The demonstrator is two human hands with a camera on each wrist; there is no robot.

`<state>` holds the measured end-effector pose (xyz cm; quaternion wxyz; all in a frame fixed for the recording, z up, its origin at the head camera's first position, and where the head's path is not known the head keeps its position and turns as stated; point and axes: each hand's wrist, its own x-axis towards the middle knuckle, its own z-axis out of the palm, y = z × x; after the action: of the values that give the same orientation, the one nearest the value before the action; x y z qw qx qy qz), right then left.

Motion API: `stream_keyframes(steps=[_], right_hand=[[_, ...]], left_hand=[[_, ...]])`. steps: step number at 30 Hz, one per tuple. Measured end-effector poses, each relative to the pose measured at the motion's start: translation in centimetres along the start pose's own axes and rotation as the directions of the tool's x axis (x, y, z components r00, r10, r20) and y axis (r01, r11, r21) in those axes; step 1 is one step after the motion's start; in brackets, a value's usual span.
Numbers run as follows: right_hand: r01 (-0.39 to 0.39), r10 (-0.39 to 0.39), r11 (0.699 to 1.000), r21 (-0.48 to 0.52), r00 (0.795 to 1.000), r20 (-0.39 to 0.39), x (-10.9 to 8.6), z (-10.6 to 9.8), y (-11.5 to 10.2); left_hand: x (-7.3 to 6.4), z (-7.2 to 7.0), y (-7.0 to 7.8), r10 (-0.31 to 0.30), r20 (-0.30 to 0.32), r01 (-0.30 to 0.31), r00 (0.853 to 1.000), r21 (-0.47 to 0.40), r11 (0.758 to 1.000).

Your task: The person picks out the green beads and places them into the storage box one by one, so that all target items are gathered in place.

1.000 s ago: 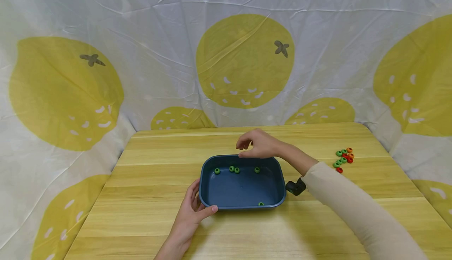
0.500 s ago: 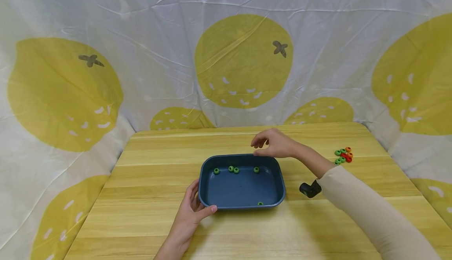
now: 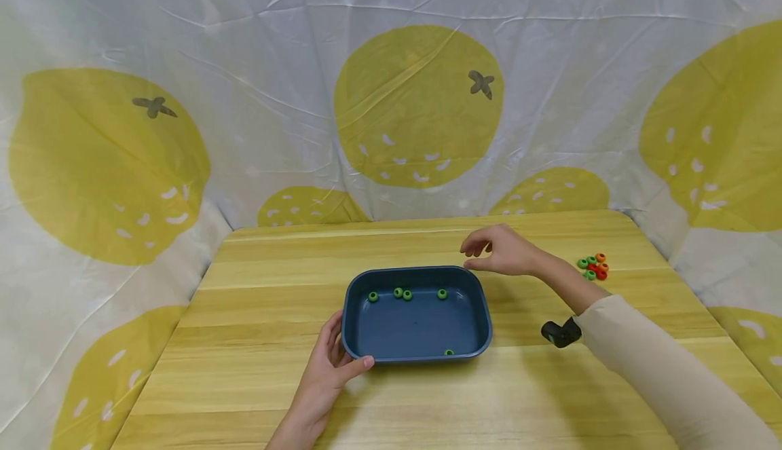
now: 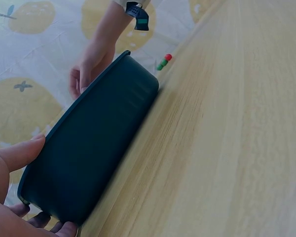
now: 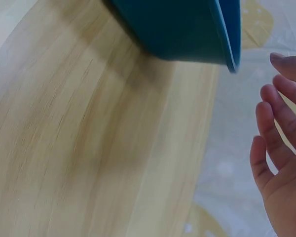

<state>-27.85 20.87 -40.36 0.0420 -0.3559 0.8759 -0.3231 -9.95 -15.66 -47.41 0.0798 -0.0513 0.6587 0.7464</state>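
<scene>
Head view shows your left grip [image 3: 326,366] clasping a blue-grey, rounded-rectangular tub, which looks like plastic [image 3: 415,331], at its 8 o'clock corner. Your thumb lies over the rim and your fingers wrap the outer wall, presumably to steady the tub where it sits on the pale wooden counter [image 3: 256,321].

Inside are five small round green beads with dark holes [image 3: 407,295]. Four lie spread along the 12 o'clock wall, two of those side by side; the fifth sits by the 5 o'clock edge, half hidden by the rim. Such scatter suggests loose beads rolling until a wall stops them.

Your right grip [image 3: 497,251] hangs just past the tub's 1 o'clock corner, fingers loosely bent and holding nothing you can see; the right wrist view shows it clear of the wall. Well apart, between 2 and 3 o'clock, a close cluster of green, orange and red beads [image 3: 592,268] lies on the counter, seemingly kept together within right-arm reach.
</scene>
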Motion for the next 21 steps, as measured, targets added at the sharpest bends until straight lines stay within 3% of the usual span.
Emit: stream_keyframes(steps=[11,21], right_hand=[[-0.085,0.085,0.996,-0.007,0.994,-0.064,-2.8,-1.7,1.8],[-0.17,0.166,0.985,-0.025,0.978,-0.123,-5.7,-3.1,3.7]], left_hand=[[0.1,-0.1,-0.1,-0.015,-0.008,0.015,1.0,0.01,1.0],[0.1,0.0,-0.1,0.011,0.012,-0.011,1.0,0.007,1.0]])
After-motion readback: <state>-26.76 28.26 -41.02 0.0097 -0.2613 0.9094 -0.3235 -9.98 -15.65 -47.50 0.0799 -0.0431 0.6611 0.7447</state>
